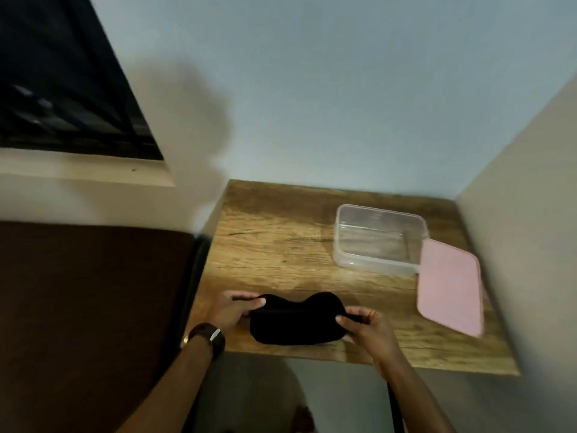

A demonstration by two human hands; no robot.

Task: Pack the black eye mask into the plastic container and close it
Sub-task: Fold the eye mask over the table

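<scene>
The black eye mask (296, 320) lies near the front edge of the wooden table (274, 239). My left hand (232, 310) pinches its left end and my right hand (367, 328) pinches its right end. The clear plastic container (379, 242) stands open and empty at the back right of the table. Its pink lid (449, 285) lies flat beside it, just to the right and nearer to me.
Walls close the table in at the back and on the right. A dark brown surface (87, 307) adjoins the table on the left, under a dark window (62, 82). A watch sits on my left wrist.
</scene>
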